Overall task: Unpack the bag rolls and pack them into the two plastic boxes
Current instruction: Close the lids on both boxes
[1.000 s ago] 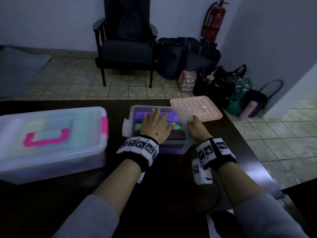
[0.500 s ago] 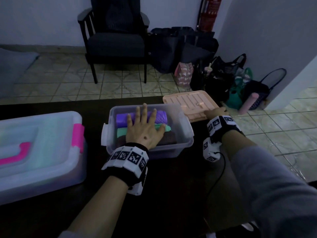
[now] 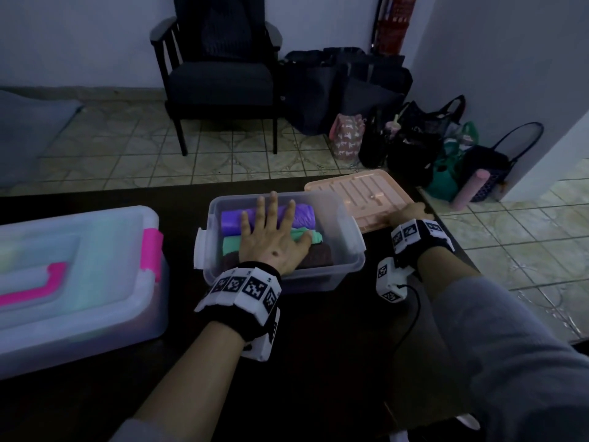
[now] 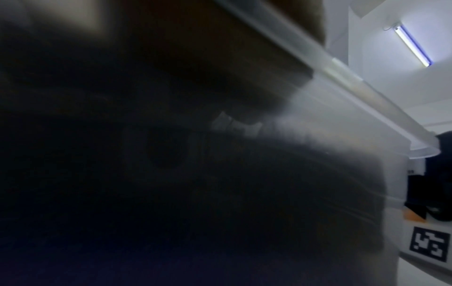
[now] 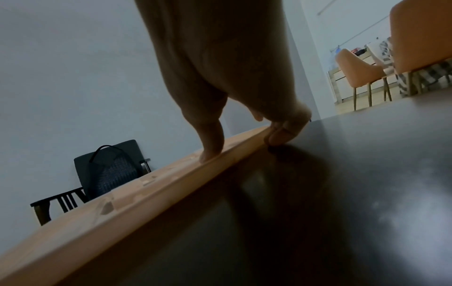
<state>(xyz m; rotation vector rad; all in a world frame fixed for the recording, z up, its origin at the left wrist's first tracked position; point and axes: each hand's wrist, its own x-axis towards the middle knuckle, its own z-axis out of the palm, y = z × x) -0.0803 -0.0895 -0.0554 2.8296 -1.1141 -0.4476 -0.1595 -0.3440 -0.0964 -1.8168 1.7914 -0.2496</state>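
Boxes (image 3: 347, 250) 2 | rolls (image 3: 232, 218) 3 | lid (image 3: 360, 193) 1 | hands: left (image 3: 274, 244), right (image 3: 409, 213)

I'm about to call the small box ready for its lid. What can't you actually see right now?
- Head view: the left hand lies flat over the rolls in the small box, hiding their middles and any layer beneath.
- Left wrist view: nearly all dark against the box wall.
- Big closed box: cut off at the left edge, contents blurred by the lid.
- Right hand on the peach lid: the grip shows only in the right wrist view.
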